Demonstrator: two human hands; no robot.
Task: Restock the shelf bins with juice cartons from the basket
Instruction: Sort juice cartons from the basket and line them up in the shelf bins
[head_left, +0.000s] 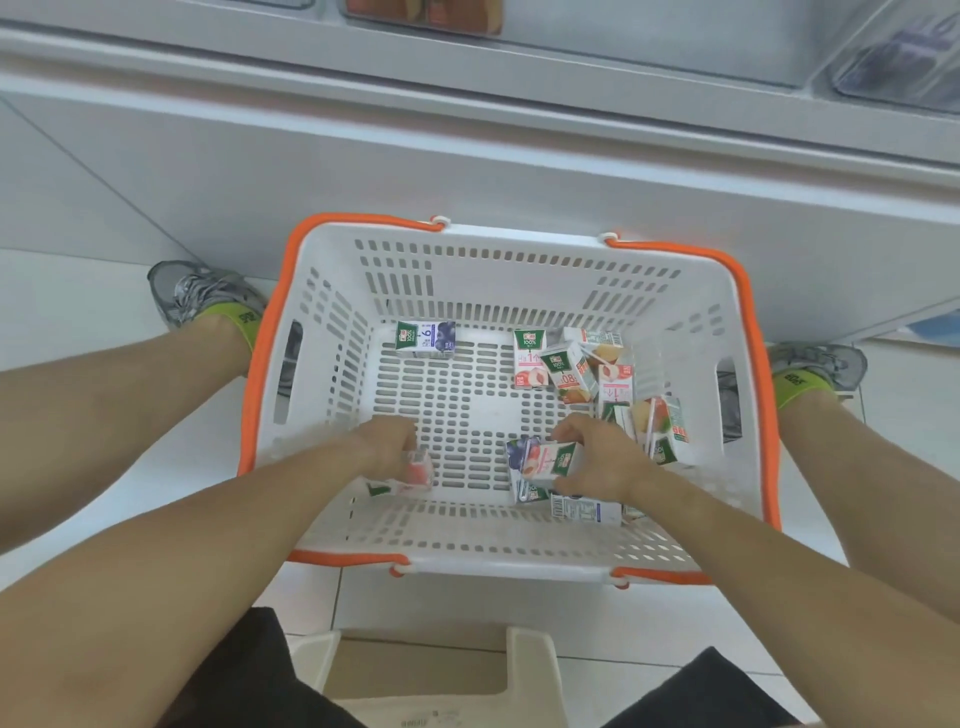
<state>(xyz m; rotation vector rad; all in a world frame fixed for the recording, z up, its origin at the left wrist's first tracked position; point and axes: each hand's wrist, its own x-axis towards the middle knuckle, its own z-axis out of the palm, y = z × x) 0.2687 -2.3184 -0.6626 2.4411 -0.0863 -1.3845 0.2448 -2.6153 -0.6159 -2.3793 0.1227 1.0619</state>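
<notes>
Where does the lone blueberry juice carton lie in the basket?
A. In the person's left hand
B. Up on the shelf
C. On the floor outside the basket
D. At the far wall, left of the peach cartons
D: the blueberry carton lies alone on the basket floor by the far wall, left of the peach cartons.

Pale tiled floor (78, 493), white cabinet front (467, 171) — bright even light, beige stool (431, 670) below.

A white basket (506, 260) with orange rim stands on the floor between the person's two shoes. Both hands are inside it. The left hand (388, 444) grips a peach carton (415, 470) near the front wall. The right hand (597, 457) holds another peach carton (550, 461) above a blueberry carton (519, 462). More cartons (597, 384) lie at the right side, and one blueberry carton (426, 339) lies alone at the back.
</notes>
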